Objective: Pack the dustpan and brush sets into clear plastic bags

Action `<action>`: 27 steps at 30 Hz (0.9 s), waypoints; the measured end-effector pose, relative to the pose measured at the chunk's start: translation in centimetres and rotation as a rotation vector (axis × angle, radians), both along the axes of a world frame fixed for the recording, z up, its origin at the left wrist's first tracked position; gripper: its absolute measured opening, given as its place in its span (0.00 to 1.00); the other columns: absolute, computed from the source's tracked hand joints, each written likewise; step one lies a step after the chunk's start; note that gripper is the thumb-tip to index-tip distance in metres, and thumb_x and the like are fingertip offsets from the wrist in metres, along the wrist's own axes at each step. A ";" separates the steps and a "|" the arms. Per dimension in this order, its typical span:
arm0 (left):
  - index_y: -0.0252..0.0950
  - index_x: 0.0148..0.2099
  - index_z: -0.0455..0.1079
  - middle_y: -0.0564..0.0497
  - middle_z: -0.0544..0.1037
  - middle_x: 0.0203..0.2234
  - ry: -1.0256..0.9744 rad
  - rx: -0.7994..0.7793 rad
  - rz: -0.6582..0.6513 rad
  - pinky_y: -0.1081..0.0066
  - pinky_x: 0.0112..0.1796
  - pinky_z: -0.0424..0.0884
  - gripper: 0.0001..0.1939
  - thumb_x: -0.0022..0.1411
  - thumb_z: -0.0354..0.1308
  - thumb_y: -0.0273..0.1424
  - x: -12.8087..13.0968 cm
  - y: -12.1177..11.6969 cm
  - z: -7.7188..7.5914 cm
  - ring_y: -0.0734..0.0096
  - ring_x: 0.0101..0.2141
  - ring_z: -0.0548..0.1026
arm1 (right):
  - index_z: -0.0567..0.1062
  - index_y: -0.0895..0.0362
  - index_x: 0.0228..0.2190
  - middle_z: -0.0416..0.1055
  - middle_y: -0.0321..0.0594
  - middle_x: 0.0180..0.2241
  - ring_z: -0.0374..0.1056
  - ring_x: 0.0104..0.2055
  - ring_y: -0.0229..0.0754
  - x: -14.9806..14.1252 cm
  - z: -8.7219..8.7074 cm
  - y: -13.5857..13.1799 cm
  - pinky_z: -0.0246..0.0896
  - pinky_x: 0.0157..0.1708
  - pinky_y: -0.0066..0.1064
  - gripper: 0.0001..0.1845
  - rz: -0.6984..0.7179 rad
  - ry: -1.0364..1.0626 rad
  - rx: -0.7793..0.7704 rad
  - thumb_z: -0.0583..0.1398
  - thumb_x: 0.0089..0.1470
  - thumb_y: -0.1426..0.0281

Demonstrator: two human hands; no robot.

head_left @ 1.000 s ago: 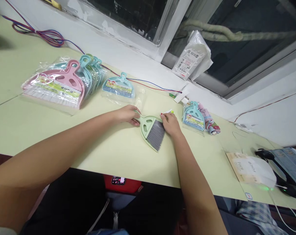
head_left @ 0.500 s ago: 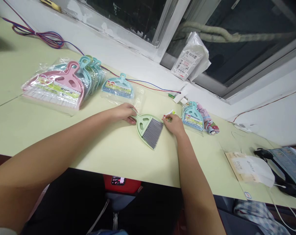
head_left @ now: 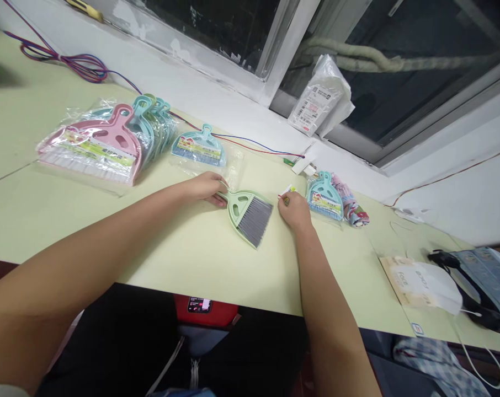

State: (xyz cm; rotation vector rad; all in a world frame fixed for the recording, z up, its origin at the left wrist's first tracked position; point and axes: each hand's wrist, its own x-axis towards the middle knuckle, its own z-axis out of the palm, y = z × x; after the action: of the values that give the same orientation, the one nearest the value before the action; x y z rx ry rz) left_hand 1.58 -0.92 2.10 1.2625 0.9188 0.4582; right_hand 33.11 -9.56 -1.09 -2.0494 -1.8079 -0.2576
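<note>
Green dustpan set [head_left: 249, 216] unbagged, pinched at its narrow end by the left hand [head_left: 208, 188]; right hand [head_left: 295, 209] pinches a printed card [head_left: 290, 189], just beside; pink set [head_left: 120, 142] still bagged

We've got even, fairly bright light on the surface [head_left: 221, 264], dark window [head_left: 399, 105], glare on wrap [head_left: 93, 156], soft shadow along left arm [head_left: 109, 234], brush [head_left: 255, 221] reasonably sharp, edges stretched.

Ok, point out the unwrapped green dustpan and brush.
In the head view, the green dustpan and brush are near the middle of the picture, held by the left hand, just left of the right hand.
</note>
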 end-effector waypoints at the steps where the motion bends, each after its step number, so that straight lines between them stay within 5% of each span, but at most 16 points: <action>1: 0.32 0.41 0.69 0.40 0.82 0.28 0.000 0.002 0.002 0.60 0.40 0.81 0.16 0.47 0.64 0.23 0.0 0.0 0.0 0.54 0.32 0.83 | 0.76 0.55 0.35 0.77 0.46 0.38 0.71 0.41 0.49 -0.1 0.2 -0.1 0.61 0.43 0.37 0.09 -0.025 -0.001 0.031 0.56 0.58 0.68; 6: 0.33 0.40 0.70 0.41 0.82 0.28 -0.006 0.008 0.021 0.60 0.40 0.81 0.16 0.46 0.66 0.24 0.1 -0.1 0.1 0.54 0.32 0.83 | 0.76 0.55 0.45 0.78 0.46 0.37 0.72 0.40 0.49 -0.9 1.7 -0.9 0.61 0.45 0.38 0.17 -0.108 0.027 0.219 0.50 0.64 0.64; 16: 0.33 0.39 0.70 0.41 0.81 0.26 -0.010 0.001 0.036 0.59 0.40 0.81 0.15 0.47 0.66 0.24 0.2 -0.1 0.1 0.53 0.31 0.83 | 0.75 0.55 0.55 0.77 0.49 0.48 0.73 0.51 0.51 -2.6 3.5 -1.9 0.65 0.52 0.40 0.26 -0.101 0.052 0.327 0.46 0.64 0.67; 27: 0.32 0.41 0.68 0.39 0.82 0.28 -0.048 -0.014 0.095 0.59 0.41 0.81 0.15 0.49 0.64 0.22 0.2 0.1 -0.3 0.53 0.31 0.83 | 0.80 0.49 0.45 0.79 0.41 0.48 0.72 0.52 0.48 -8.6 3.6 -3.0 0.65 0.57 0.41 0.16 0.325 0.119 0.120 0.53 0.65 0.67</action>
State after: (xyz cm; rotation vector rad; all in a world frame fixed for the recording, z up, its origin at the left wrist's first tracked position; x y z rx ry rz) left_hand 1.83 -0.85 1.85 1.1938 0.9424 0.5544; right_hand 24.49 -12.57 2.54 -1.6247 -1.9629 -0.1441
